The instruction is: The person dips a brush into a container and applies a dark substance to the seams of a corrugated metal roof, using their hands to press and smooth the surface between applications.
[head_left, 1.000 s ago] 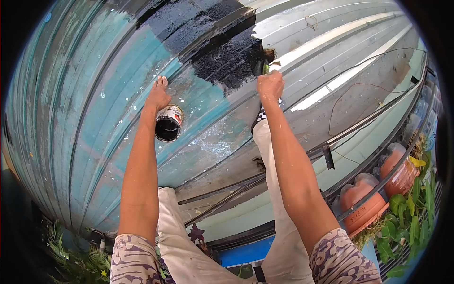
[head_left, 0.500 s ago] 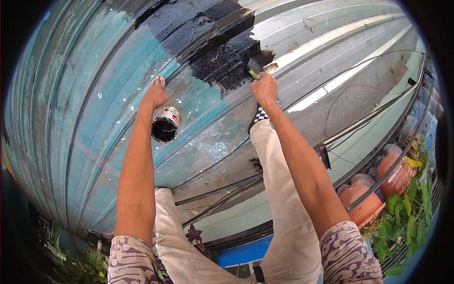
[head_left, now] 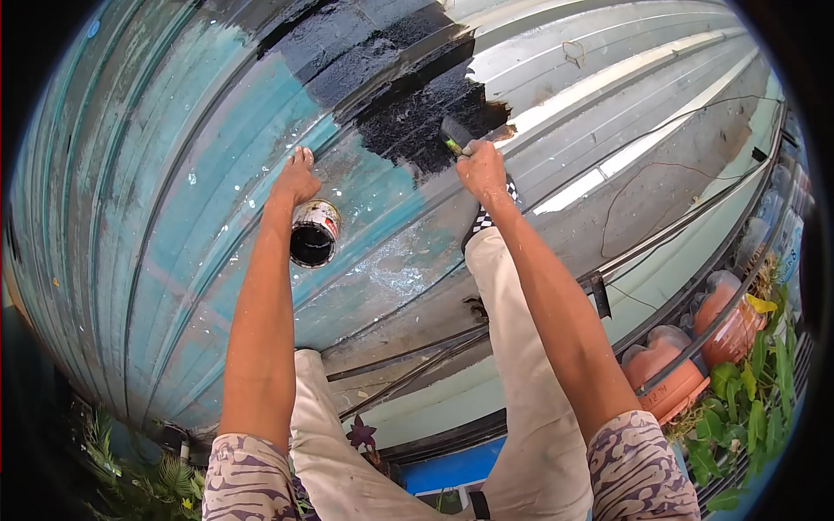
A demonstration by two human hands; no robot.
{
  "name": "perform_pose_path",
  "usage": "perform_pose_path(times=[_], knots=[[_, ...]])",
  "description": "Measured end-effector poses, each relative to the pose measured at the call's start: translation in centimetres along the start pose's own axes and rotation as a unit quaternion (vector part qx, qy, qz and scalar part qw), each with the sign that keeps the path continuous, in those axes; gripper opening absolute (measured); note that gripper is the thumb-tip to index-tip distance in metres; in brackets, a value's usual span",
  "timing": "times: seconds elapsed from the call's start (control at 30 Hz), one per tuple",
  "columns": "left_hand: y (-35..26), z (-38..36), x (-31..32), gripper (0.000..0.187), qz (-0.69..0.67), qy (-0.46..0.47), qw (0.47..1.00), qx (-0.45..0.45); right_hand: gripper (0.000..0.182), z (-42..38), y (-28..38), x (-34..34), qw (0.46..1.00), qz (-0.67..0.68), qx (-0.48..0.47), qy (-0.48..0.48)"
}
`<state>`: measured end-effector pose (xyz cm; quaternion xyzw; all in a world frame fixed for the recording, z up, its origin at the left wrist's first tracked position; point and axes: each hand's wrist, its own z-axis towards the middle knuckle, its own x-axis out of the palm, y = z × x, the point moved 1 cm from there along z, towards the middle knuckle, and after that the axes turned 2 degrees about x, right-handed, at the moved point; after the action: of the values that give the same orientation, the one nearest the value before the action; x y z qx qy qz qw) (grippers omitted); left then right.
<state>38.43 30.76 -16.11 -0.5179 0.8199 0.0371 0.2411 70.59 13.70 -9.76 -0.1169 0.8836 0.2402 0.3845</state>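
My right hand (head_left: 483,170) is wrapped round the handle of a paintbrush (head_left: 454,136), whose dark bristles lie over a patch of wet black paint (head_left: 404,122) on the ribbed metal sheet (head_left: 204,156). To the left, my left hand (head_left: 297,176) rests on the sheet's raised rib. Its fingers point upward, and whether they grip the rib is hard to tell. Just below that hand stands an open paint can (head_left: 315,217) with black paint inside and drips on its rim.
Potted plants in orange pots (head_left: 665,373) line the right edge. Thin wires (head_left: 608,204) cross the grey part of the sheet. My checkered shoe (head_left: 484,220) is beside my right forearm. A blue surface (head_left: 452,467) and green leaves (head_left: 178,478) show below.
The brush has moved left over the black paint, with my right hand slightly lower. The whole view has shifted a little, and the can and my left hand appear slightly further right.
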Motion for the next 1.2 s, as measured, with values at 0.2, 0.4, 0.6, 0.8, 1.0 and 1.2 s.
perform_pose_path(times=[0.2,0.4,0.6,0.8,1.0,1.2], knots=[[0.7,0.0,0.4,0.080,-0.002,-0.014,1.000,0.027,0.019,6.3,-0.2,-8.1,0.990,0.049,0.110,-0.071],[0.8,-0.4,0.1,0.080,-0.013,-0.005,0.999,0.034,0.026,4.3,4.9,-2.5,0.996,-0.081,-0.041,0.018],[1.1,-0.3,0.5,0.080,-0.019,-0.014,0.999,0.037,0.023,9.4,4.3,-8.2,0.991,-0.100,0.029,-0.089],[1.2,-0.5,0.4,0.082,-0.030,-0.016,0.998,0.046,0.027,6.0,6.6,-1.9,0.987,-0.114,-0.064,0.094],[1.2,-0.4,0.6,0.085,-0.017,-0.007,0.999,0.038,0.026,9.8,6.4,-7.6,0.989,-0.122,-0.001,-0.086],[1.1,-0.4,0.8,0.086,-0.014,-0.010,0.999,0.039,0.029,5.4,8.3,-0.8,0.985,-0.108,-0.132,0.026]])
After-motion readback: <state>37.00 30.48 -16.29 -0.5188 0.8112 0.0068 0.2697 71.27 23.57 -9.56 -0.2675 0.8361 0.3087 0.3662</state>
